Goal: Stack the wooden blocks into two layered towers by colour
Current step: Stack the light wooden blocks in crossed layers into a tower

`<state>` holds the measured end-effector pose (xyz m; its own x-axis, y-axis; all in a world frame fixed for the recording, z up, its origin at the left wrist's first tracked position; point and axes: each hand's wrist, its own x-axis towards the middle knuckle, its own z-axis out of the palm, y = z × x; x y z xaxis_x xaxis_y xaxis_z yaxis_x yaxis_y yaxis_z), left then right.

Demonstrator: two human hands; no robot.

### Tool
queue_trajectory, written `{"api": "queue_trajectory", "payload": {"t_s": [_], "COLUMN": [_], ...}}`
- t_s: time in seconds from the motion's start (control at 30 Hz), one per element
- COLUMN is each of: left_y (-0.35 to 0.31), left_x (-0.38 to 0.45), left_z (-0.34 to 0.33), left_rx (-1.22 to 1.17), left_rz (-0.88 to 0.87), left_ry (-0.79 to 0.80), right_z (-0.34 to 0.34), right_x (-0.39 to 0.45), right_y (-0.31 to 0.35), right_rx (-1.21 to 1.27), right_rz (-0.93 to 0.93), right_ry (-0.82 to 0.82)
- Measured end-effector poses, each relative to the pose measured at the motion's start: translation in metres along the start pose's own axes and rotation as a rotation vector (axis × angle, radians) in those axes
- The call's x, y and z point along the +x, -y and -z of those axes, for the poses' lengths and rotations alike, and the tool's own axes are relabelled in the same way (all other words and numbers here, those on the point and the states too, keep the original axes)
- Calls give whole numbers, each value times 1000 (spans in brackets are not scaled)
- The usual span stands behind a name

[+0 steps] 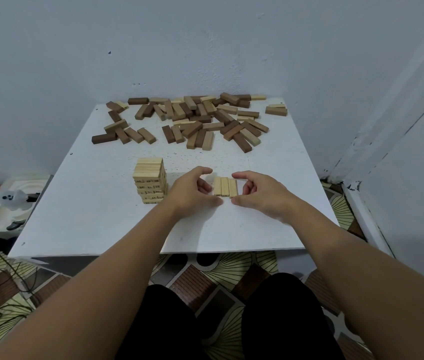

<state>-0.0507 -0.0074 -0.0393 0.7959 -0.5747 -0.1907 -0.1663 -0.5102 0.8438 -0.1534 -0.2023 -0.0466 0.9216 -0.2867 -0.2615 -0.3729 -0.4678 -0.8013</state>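
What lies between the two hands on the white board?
In the head view, a row of three light wooden blocks lies side by side between the left hand and right hand, on the white board.

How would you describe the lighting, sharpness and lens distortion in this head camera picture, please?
Head view: soft, even light, no glare on the white square table; faint shadows beside the pale wooden block tower and under both hands. The row of three pale wooden blocks is sharp; the right hand blurs slightly at its outer edge. Wide-angle distortion bends the wall corner and stretches the forearms.
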Motion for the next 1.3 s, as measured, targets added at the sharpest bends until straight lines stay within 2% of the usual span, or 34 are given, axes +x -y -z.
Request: {"api": "queue_trajectory", "payload": {"t_s": [0.13,0.33,0.43,0.6,0.8,1.3], "left_y": [-8,-7,-7,-7,-11,-8], "left_x": [10,13,15,18,21,22], "left_z": [2,3,3,6,6,8], "left_rx": [76,68,83,98,136,153], "left_rz": [55,64,63,74,81,65], "left_ry": [68,71,78,90,122,152], "right_z": [0,2,9,14,17,12], "right_x": [-1,1,1,4,9,13], "right_y": [0,3,11,22,15,6], "right_rx": [10,-45,-155,-388,-318,-284], "right_rz": [-6,-3,2,49,37,48], "right_ry": [-9,-7,22,-19,37,-1]}}
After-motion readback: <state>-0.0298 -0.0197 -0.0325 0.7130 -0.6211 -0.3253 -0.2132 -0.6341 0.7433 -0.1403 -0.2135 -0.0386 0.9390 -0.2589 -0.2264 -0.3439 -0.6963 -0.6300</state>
